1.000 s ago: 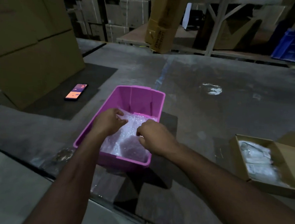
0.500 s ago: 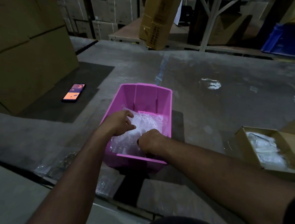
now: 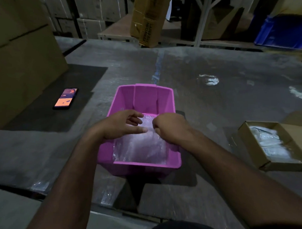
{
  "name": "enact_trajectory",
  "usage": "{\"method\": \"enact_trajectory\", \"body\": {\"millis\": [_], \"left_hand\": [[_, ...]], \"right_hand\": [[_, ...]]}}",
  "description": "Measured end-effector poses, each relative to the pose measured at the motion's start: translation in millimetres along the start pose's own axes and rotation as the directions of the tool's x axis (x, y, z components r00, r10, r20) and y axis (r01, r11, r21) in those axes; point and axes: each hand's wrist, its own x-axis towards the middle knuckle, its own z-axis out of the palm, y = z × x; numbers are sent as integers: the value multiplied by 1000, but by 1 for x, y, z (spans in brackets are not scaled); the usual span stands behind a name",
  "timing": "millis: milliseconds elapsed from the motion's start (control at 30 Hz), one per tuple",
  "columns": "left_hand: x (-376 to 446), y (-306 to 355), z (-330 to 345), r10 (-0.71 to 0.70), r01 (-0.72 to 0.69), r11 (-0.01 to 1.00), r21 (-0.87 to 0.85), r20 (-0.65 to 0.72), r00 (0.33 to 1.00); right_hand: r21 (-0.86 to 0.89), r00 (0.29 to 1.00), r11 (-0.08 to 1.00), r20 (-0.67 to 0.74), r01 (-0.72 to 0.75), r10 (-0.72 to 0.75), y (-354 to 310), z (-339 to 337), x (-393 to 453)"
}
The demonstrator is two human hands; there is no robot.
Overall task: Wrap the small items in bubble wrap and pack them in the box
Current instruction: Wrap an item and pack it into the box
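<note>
While both hands work — bubble wrap (image 3: 142,145): clear, crinkled | left hand (image 3: 122,125) fingers relaxed | right hand (image 3: 170,128) pinching wrap

A dim warehouse or stockroom. Big cartons (image 3: 23,56) are stacked at the left edge of the grey floor (image 3: 216,103), more boxes (image 3: 92,9) fill the back, and a metal rack (image 3: 202,19) along the far edge stands by a tall carton (image 3: 147,19) and a blue crate (image 3: 285,32).
</note>
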Motion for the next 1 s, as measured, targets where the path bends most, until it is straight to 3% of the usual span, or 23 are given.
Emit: {"method": "enact_trajectory", "body": {"millis": [100, 200, 267, 367, 467, 533, 633, 767, 867, 1000], "left_hand": [[-5, 11, -8, 78, -82, 993, 80, 52, 996], [6, 16, -10, 182, -159, 978, 135, -180, 967], [16, 21, -8, 215, -214, 976, 37, -309, 927], [31, 39, 0, 274, -307, 951, -35, -361, 891], [48, 59, 13, 337, -363, 932, 15, -405, 850], [59, 70, 20, 356, -373, 926, 57, -456, 816], [74, 88, 30, 352, -406, 914, -7, -483, 801], [85, 128, 61, 319, -442, 847, -296, -381, 868], [99, 152, 85, 286, -419, 817, -397, -352, 891], [119, 172, 118, 235, -359, 830, -428, -315, 920]], "right_hand": [[285, 987, 956, -118, -74, 112, 14, -13, -11], [536, 958, 838, -176, -101, 228, 28, -15, -20], [718, 933, 692, -200, -69, 300, 40, -14, -27], [914, 894, 406, -199, 22, 400, 55, -21, -45], [987, 863, 131, -141, 88, 485, 71, -29, -67], [990, 839, 12, -127, 142, 529, 87, -30, -82], [977, 778, -59, -127, 206, 615, 110, -24, -108], [980, 678, -102, -43, 173, 734, 139, -11, -131], [988, 658, -132, 50, 76, 751, 164, -1, -145], [975, 629, -180, 60, 128, 775, 189, 7, -166]]}}
